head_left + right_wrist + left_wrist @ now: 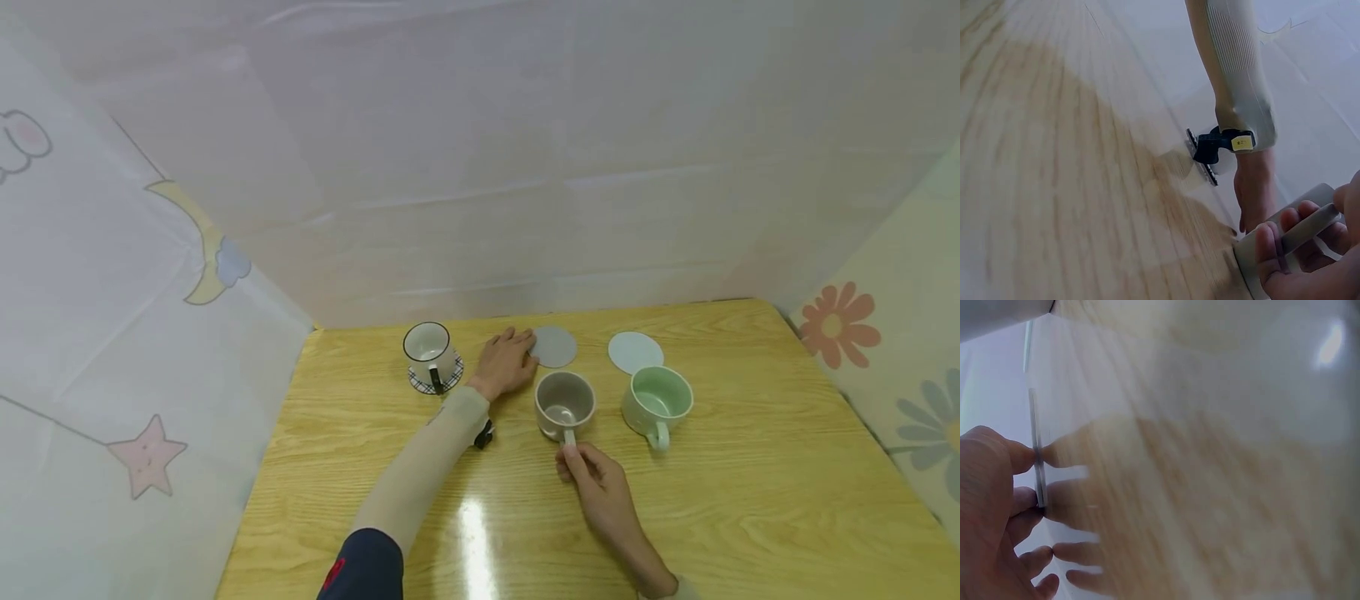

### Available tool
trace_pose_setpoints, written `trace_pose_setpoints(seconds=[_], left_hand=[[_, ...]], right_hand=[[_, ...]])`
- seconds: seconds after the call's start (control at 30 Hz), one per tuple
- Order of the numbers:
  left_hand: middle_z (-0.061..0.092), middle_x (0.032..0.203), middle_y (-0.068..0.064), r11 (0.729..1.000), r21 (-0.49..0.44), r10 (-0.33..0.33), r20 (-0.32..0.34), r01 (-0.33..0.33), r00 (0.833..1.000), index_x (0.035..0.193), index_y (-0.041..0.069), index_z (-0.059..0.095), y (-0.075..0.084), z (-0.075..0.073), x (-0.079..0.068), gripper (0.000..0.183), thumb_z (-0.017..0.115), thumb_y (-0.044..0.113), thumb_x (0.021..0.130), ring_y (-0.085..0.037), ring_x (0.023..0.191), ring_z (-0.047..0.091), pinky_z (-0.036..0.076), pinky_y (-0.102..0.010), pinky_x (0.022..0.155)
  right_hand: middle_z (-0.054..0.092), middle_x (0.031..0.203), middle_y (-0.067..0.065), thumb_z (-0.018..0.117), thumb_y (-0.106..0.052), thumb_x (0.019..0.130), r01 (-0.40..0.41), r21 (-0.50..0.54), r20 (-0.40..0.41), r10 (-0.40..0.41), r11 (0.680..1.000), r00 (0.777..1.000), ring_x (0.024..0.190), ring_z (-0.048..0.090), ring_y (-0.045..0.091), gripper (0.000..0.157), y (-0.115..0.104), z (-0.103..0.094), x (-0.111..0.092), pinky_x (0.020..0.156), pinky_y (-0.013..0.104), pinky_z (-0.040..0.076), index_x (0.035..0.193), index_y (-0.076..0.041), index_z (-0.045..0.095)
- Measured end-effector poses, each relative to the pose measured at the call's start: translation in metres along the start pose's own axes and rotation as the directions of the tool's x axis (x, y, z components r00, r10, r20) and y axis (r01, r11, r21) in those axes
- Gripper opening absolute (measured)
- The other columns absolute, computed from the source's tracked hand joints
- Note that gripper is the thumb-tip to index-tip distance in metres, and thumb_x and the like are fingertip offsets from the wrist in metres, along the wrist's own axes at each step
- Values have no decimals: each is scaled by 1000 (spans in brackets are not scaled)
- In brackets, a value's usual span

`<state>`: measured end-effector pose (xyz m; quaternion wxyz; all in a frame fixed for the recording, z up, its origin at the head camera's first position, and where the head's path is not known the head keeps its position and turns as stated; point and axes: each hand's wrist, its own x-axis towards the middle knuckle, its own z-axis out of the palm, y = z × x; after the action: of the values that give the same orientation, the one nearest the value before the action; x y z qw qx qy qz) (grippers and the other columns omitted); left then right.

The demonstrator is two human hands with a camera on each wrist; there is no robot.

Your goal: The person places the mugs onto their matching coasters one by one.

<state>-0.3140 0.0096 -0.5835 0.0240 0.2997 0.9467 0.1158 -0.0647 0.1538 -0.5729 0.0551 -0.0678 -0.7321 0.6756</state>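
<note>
A round grey coaster (554, 347) lies flat near the table's back edge. My left hand (506, 362) reaches to its left side, fingers extended. In the left wrist view, the thumb and a finger of that hand touch the thin coaster (1036, 431), seen edge-on. Just in front of the coaster is a grey-brown mug (564, 400); my right hand (598, 487) grips its handle. The right wrist view shows the fingers curled round the mug handle (1310, 229). Whether the mug's base touches the table cannot be told.
At left, a white mug (429, 343) with a black rim and handle stands on a checked coaster (417, 384). A pale green mug (658, 402) stands at right, in front of a pale blue-white coaster (634, 352). Hanging sheets (562, 167) border the wooden table (345, 492).
</note>
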Motion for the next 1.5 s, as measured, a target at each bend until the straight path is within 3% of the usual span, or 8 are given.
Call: trace_pose_setpoints(seconds=[0.3, 0.6, 1.07, 1.3, 1.5], left_hand=[[40, 171, -6, 999, -15, 31, 19, -31, 999, 163, 11, 44, 0, 0, 1, 58, 49, 37, 112, -34, 161, 33, 29, -44, 133], [29, 176, -13, 997, -77, 33, 93, -26, 995, 168, 6, 32, 2, -3, -1, 63, 45, 36, 114, -31, 165, 24, 21, -44, 135], [31, 175, -15, 997, -35, 70, 81, -68, 994, 167, 4, 34, 0, -2, 1, 60, 40, 34, 116, -30, 164, 25, 21, -42, 136], [32, 175, -13, 997, -33, 69, 82, -67, 994, 167, 5, 34, 0, -4, 0, 59, 42, 34, 116, -30, 164, 26, 22, -42, 135], [31, 175, -13, 997, -33, 67, 94, -64, 993, 167, 5, 34, 1, -6, -1, 60, 42, 35, 116, -30, 164, 25, 22, -41, 135]], right_hand=[[74, 93, 22, 56, -15, 112, 61, -57, -24, -62, 997, 998, 83, 75, 24, 30, 0, 0, 0, 78, 31, 66, 94, 2, 74], [76, 91, 17, 57, -15, 112, 39, -55, -33, -41, 998, 999, 82, 75, 21, 31, -3, 2, -1, 78, 30, 66, 96, 4, 75], [76, 88, 12, 57, -17, 112, 83, -80, -40, -87, 993, 995, 80, 74, 20, 31, -8, 4, -2, 77, 29, 64, 91, -3, 76], [77, 88, 13, 57, -17, 112, 97, -92, -41, -101, 991, 994, 82, 75, 26, 34, -11, 3, 0, 79, 30, 64, 93, 4, 75], [77, 90, 15, 57, -17, 112, 97, -84, -60, -102, 992, 993, 82, 75, 24, 33, -13, 3, 1, 78, 31, 65, 94, 3, 76]])
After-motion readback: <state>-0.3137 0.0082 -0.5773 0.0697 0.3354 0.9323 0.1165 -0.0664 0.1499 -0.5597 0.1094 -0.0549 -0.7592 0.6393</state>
